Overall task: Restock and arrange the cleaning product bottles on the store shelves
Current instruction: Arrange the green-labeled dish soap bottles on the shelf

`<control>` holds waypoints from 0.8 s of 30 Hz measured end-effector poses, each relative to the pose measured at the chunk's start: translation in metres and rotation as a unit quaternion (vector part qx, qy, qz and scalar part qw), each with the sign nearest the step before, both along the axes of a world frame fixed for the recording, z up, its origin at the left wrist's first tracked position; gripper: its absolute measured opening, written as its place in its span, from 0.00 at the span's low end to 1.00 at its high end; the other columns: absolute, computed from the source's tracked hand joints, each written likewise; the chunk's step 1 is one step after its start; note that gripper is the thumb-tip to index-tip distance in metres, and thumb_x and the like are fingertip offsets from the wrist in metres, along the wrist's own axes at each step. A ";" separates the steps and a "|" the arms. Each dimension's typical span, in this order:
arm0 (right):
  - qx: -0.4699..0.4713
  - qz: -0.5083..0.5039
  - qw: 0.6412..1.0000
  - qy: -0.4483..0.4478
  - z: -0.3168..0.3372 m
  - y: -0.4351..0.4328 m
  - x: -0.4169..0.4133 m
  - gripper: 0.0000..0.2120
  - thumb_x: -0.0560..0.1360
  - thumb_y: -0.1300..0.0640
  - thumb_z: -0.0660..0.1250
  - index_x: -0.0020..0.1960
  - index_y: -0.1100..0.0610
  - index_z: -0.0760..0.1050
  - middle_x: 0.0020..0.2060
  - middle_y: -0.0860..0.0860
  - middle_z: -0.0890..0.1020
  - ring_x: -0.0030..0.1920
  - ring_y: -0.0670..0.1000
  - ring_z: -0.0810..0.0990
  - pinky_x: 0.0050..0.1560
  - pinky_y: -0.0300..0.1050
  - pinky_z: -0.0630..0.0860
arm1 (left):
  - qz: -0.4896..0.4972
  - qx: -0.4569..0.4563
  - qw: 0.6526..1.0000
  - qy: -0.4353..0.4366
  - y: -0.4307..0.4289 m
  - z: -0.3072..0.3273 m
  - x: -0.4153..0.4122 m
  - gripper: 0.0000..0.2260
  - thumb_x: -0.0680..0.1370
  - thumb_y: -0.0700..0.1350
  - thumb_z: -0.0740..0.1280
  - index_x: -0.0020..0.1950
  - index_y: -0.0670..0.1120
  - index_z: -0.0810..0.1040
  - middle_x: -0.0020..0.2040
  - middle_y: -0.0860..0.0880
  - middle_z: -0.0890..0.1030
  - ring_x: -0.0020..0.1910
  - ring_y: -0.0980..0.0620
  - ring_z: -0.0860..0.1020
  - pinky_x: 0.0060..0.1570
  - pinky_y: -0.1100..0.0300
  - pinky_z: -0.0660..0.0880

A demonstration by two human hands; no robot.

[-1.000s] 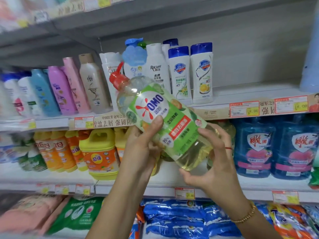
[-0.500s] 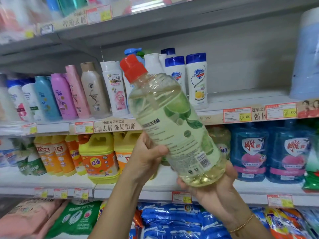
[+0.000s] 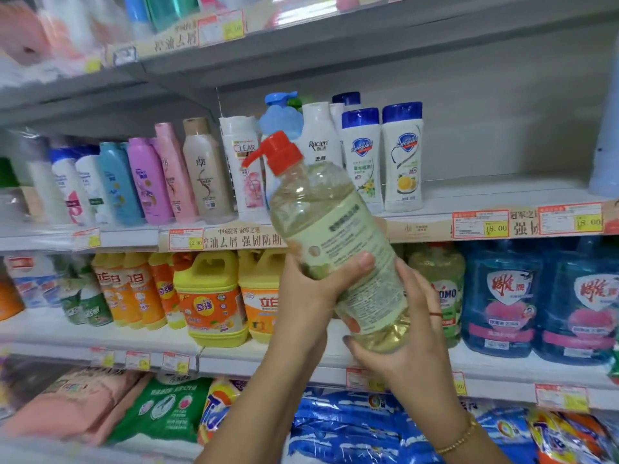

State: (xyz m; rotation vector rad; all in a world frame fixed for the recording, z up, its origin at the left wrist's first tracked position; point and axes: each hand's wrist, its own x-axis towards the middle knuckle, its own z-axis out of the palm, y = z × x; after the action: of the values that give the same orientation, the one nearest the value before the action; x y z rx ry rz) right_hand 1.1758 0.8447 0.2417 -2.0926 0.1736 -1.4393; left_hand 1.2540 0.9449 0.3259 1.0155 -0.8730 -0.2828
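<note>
We hold the detergent bottle (image 3: 335, 242) in the air in front of the store shelves, with both hands on its lower half. A second ago its green OMO front label faced us. Half a second ago it had been turned round, and the pale back label faces us now as well. Since then the bottle has come a little more upright. It still leans with its red pump cap (image 3: 275, 152) up and to the left, and the spout points left.

The left hand (image 3: 310, 296) has closed further round the bottle: its thumb now lies across the label while the fingers curl behind. The right hand (image 3: 410, 333), which cupped the base from below, now wraps the right side and the base, its fingertips showing under the yellow liquid. A bracelet (image 3: 459, 437) sits on the right wrist.

Behind the bottle, the upper shelf (image 3: 485, 192) carries a row of shampoo bottles that ends in two white bottles with blue caps (image 3: 402, 155). The lower shelf (image 3: 83, 333) holds a yellow jug (image 3: 211, 296) among orange bottles, an OMO bottle (image 3: 442, 286) just behind the right hand, and blue jugs (image 3: 502, 299). Price tags (image 3: 480, 224) line the shelf edges. At the bottom lie blue bags (image 3: 335, 426) and a green bag (image 3: 164, 406).
</note>
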 end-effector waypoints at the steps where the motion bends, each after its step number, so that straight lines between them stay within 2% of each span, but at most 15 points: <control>1: 0.025 0.014 1.000 0.011 0.002 -0.005 -0.001 0.54 0.56 0.46 0.79 0.73 0.32 0.51 0.68 0.38 0.62 0.68 0.36 0.63 0.63 0.28 0.64 | -0.007 0.001 1.000 -0.003 0.001 0.001 0.002 0.30 0.61 0.46 0.78 0.62 0.42 0.74 0.54 0.44 0.84 0.53 0.46 0.83 0.45 0.57 0.80; 4: 0.111 0.138 0.984 0.028 0.012 -0.016 -0.010 0.52 0.55 0.46 0.78 0.72 0.34 0.56 0.67 0.37 0.69 0.67 0.41 0.69 0.64 0.43 0.70 | -0.048 0.001 0.998 -0.048 0.006 0.005 0.008 0.33 0.62 0.42 0.77 0.65 0.43 0.71 0.57 0.44 0.82 0.56 0.47 0.81 0.48 0.59 0.79; 5: 0.127 0.192 0.973 0.027 0.015 -0.018 -0.014 0.51 0.55 0.49 0.78 0.72 0.36 0.58 0.66 0.37 0.72 0.66 0.42 0.71 0.63 0.43 0.71 | -0.060 -0.004 0.997 -0.055 0.006 0.006 0.012 0.37 0.61 0.41 0.79 0.67 0.43 0.70 0.58 0.43 0.81 0.57 0.46 0.81 0.49 0.58 0.79; 7: 0.150 0.271 0.950 0.041 0.019 -0.023 -0.017 0.49 0.53 0.51 0.78 0.71 0.39 0.60 0.62 0.34 0.75 0.63 0.40 0.75 0.57 0.34 0.73 | -0.089 -0.013 0.994 -0.059 0.005 0.007 0.019 0.46 0.57 0.45 0.83 0.70 0.43 0.66 0.61 0.42 0.79 0.59 0.44 0.79 0.52 0.55 0.78; 9: 0.231 0.378 0.893 0.082 0.012 -0.028 -0.016 0.51 0.51 0.52 0.81 0.71 0.46 0.62 0.62 0.41 0.78 0.62 0.47 0.77 0.55 0.37 0.76 | -0.127 -0.019 0.991 -0.049 0.006 0.005 0.026 0.47 0.55 0.50 0.84 0.69 0.43 0.66 0.59 0.44 0.81 0.55 0.46 0.81 0.50 0.55 0.78; 11: 0.317 0.518 0.788 0.099 0.005 -0.027 -0.017 0.47 0.61 0.60 0.80 0.73 0.58 0.59 0.65 0.57 0.76 0.65 0.59 0.74 0.60 0.49 0.75 | -0.154 -0.013 0.988 -0.017 0.008 0.002 0.032 0.45 0.52 0.51 0.84 0.64 0.43 0.69 0.53 0.47 0.83 0.49 0.49 0.83 0.46 0.57 0.79; 12: 0.328 0.544 0.768 0.085 -0.001 -0.028 -0.017 0.41 0.67 0.63 0.74 0.74 0.61 0.57 0.67 0.61 0.72 0.67 0.61 0.71 0.63 0.52 0.73 | -0.151 -0.004 0.989 -0.008 0.011 0.001 0.033 0.45 0.50 0.52 0.85 0.62 0.42 0.70 0.50 0.47 0.84 0.48 0.48 0.83 0.45 0.57 0.79; 13: 0.338 0.542 0.764 0.088 -0.001 -0.025 -0.018 0.39 0.69 0.62 0.73 0.74 0.61 0.57 0.67 0.61 0.72 0.67 0.61 0.71 0.63 0.53 0.73 | -0.126 0.004 0.992 -0.016 0.013 0.001 0.035 0.44 0.49 0.52 0.85 0.59 0.42 0.71 0.48 0.47 0.84 0.47 0.48 0.83 0.44 0.57 0.79; 14: 0.370 0.530 0.757 0.101 -0.001 -0.023 -0.016 0.42 0.65 0.58 0.77 0.72 0.59 0.60 0.65 0.59 0.75 0.65 0.60 0.74 0.60 0.51 0.75 | -0.084 0.010 0.996 -0.041 0.016 0.002 0.035 0.42 0.49 0.51 0.85 0.58 0.43 0.72 0.46 0.48 0.84 0.46 0.49 0.83 0.43 0.58 0.79; 15: 0.399 0.497 0.765 0.090 0.003 -0.022 -0.013 0.45 0.60 0.55 0.81 0.71 0.57 0.63 0.62 0.57 0.78 0.63 0.58 0.77 0.57 0.49 0.77 | -0.031 0.018 0.997 -0.073 0.018 0.004 0.034 0.39 0.50 0.49 0.84 0.57 0.45 0.73 0.47 0.49 0.84 0.47 0.49 0.83 0.43 0.58 0.79; 18: 0.289 0.336 0.893 0.085 0.012 -0.004 -0.001 0.43 0.61 0.59 0.81 0.69 0.46 0.62 0.58 0.44 0.81 0.59 0.46 0.80 0.53 0.38 0.77 | 0.124 0.059 0.982 -0.127 0.018 0.008 0.014 0.38 0.56 0.43 0.83 0.64 0.51 0.72 0.52 0.53 0.83 0.50 0.55 0.82 0.45 0.59 0.81; 19: 0.267 0.270 0.922 0.076 0.012 0.003 0.003 0.45 0.60 0.59 0.81 0.69 0.44 0.61 0.56 0.42 0.81 0.57 0.44 0.80 0.52 0.36 0.77 | 0.162 0.064 0.976 -0.127 0.015 0.006 0.006 0.40 0.58 0.42 0.83 0.66 0.53 0.71 0.54 0.55 0.82 0.51 0.59 0.82 0.46 0.61 0.81; 20: 0.243 0.201 0.946 0.075 0.007 0.007 0.007 0.47 0.57 0.54 0.83 0.69 0.43 0.60 0.55 0.42 0.80 0.57 0.45 0.79 0.52 0.38 0.78 | 0.187 0.068 0.972 -0.126 0.011 0.003 -0.002 0.41 0.58 0.42 0.83 0.67 0.55 0.69 0.55 0.57 0.81 0.51 0.62 0.81 0.47 0.63 0.80; 22: 0.208 0.107 0.968 0.088 0.000 0.009 0.013 0.53 0.51 0.42 0.81 0.70 0.43 0.57 0.58 0.45 0.77 0.57 0.48 0.79 0.53 0.48 0.79 | 0.211 0.076 0.965 -0.137 0.002 -0.006 -0.012 0.44 0.58 0.43 0.83 0.69 0.57 0.66 0.56 0.62 0.79 0.52 0.66 0.79 0.50 0.66 0.78; 24: 0.221 0.084 0.966 0.104 -0.003 0.001 0.012 0.54 0.49 0.40 0.79 0.69 0.42 0.57 0.57 0.45 0.78 0.54 0.48 0.80 0.51 0.51 0.80 | 0.210 0.096 0.961 -0.150 -0.003 -0.014 -0.015 0.46 0.57 0.46 0.84 0.69 0.60 0.65 0.57 0.65 0.78 0.54 0.66 0.78 0.53 0.63 0.78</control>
State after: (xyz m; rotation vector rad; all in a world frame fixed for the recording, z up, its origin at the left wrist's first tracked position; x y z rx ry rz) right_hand 1.1876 0.8460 0.2382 -1.8310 0.3561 -0.9712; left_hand 1.2389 0.9424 0.3124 1.4207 -0.8868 0.1551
